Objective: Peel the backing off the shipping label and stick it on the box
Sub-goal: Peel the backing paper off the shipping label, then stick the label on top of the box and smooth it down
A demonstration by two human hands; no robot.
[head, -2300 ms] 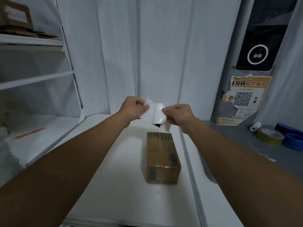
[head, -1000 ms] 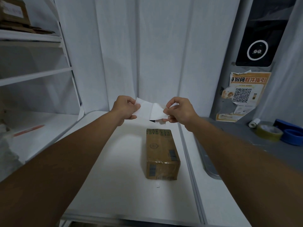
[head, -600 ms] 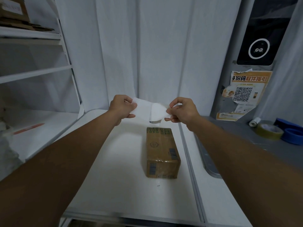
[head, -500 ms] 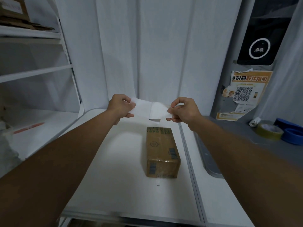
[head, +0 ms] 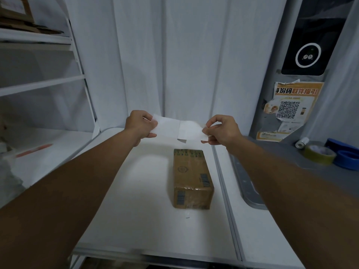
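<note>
Since the earlier frames both hands have drawn apart, so the shipping label point(head: 171, 128) and its backing point(head: 191, 130) now stretch almost flat between them. Left hand point(head: 140, 126) pinches the label's end, right hand point(head: 221, 131) pinches the backing's end. Peeling looks nearly finished; a small overlap remains in the middle. Sticking is not begun: the box point(head: 191, 175) lies untouched near the right edge of the table point(head: 136, 191), below the hands.

Dim, bluish light; soft shadows, wide-angle bending and blur at edges.
</note>
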